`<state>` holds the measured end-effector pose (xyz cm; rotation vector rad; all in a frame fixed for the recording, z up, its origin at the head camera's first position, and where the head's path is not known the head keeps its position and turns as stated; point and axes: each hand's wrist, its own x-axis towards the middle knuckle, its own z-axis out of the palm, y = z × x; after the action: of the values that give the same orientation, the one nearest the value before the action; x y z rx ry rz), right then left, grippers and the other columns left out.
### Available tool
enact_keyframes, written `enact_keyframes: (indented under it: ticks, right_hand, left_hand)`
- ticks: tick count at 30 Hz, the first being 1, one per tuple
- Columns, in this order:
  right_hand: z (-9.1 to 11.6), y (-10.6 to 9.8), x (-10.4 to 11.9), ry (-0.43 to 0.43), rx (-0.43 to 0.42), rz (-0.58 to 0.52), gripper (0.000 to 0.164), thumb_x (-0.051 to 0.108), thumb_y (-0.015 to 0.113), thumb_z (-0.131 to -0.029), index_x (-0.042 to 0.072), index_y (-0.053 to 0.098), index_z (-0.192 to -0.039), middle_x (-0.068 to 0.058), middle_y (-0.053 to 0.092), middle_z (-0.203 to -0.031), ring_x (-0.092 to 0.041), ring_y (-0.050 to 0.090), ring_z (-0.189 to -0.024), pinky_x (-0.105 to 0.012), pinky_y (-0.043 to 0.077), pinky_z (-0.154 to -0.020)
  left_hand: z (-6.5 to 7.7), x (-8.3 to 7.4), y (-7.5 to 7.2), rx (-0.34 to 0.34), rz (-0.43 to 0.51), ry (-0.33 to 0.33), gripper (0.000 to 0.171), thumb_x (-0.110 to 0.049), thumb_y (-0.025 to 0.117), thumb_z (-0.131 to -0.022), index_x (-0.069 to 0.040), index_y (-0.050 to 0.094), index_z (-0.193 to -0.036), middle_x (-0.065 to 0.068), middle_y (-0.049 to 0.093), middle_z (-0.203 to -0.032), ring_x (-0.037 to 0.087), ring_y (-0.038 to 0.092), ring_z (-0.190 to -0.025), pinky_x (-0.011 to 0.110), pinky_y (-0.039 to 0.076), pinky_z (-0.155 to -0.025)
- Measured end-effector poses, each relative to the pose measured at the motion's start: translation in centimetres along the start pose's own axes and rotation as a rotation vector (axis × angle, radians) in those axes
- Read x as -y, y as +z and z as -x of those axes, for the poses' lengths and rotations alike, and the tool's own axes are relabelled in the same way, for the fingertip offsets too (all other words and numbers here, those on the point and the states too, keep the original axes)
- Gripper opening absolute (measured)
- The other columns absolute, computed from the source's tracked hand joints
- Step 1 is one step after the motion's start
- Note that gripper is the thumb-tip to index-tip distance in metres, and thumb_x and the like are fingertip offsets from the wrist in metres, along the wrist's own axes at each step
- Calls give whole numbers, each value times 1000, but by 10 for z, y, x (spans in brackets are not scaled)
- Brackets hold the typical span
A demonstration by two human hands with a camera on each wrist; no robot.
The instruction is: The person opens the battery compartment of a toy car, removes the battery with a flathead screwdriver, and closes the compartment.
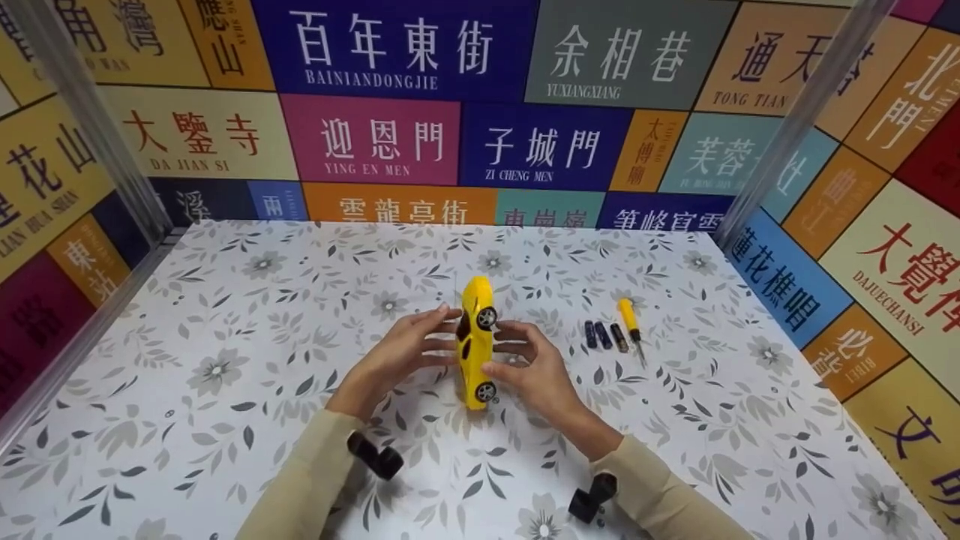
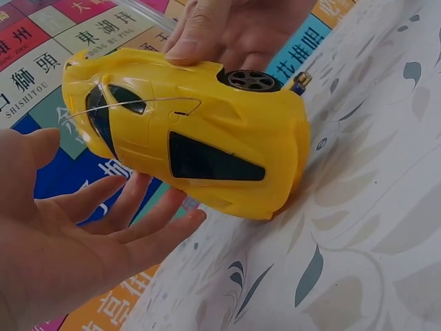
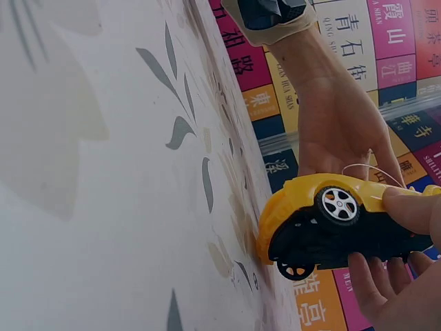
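A yellow toy car (image 1: 474, 352) stands tilted on one end, that end down at the patterned tabletop. My right hand (image 1: 544, 375) grips it from the right, with the thumb on its side and the fingers at the black underside, as the right wrist view shows. To the left of the car, my left hand (image 1: 405, 349) has its fingers loosely spread beside the roof. In the left wrist view the dark windows and a thin wire on the car body (image 2: 155, 138) face the left palm. A silver-spoked wheel (image 3: 337, 205) shows in the right wrist view.
Three small dark batteries (image 1: 602, 335) lie in a row to the right of my right hand. Beside them is a screwdriver (image 1: 628, 315) with a yellow and black handle. Colourful sign-covered walls (image 1: 375, 142) and clear corner posts (image 1: 780, 120) border the flowered tabletop (image 1: 262, 315).
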<state>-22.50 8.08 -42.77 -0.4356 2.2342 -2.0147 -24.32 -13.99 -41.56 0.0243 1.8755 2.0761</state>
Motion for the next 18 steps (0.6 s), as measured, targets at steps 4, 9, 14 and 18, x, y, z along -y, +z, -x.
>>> enact_keyframes:
  ticks: [4, 9, 14, 18]
  right_hand:
    - [-2, 0, -1, 1, -50, -35, 51, 2, 77, -83, 2, 57, -130, -15, 66, -124, -20, 66, -108, -25, 60, -89]
    - [-6, -2, -4, 50, -96, -81, 43, 0, 76, -84, 1, 60, -124, -12, 70, -115, -15, 68, -101, -25, 61, -86]
    - [-12, -3, -8, 114, -121, -127, 40, 0, 76, -85, 1, 62, -122, -12, 70, -113, -16, 70, -97, -30, 63, -84]
    - [-16, -4, -10, 161, -130, -145, 39, -1, 73, -87, 3, 63, -124, -13, 69, -115, -18, 70, -96, -32, 63, -84]
  left_hand:
    - [0, 0, 0, -14, 0, -5, 53, -42, 39, -108, -5, 51, -145, 18, 58, -141, 26, 64, -118, 40, 56, -103]
    - [-1, 3, 0, -44, -15, -18, 50, -38, 38, -108, -2, 57, -139, 17, 61, -138, 24, 65, -116, 41, 56, -104]
    - [-3, 4, 2, -59, -32, -17, 42, -28, 43, -107, -2, 59, -137, 16, 61, -140, 28, 62, -124, 42, 55, -105]
    - [-4, 4, 3, -75, -33, -35, 39, -21, 52, -104, -2, 58, -137, 16, 60, -141, 32, 61, -126, 43, 54, -106]
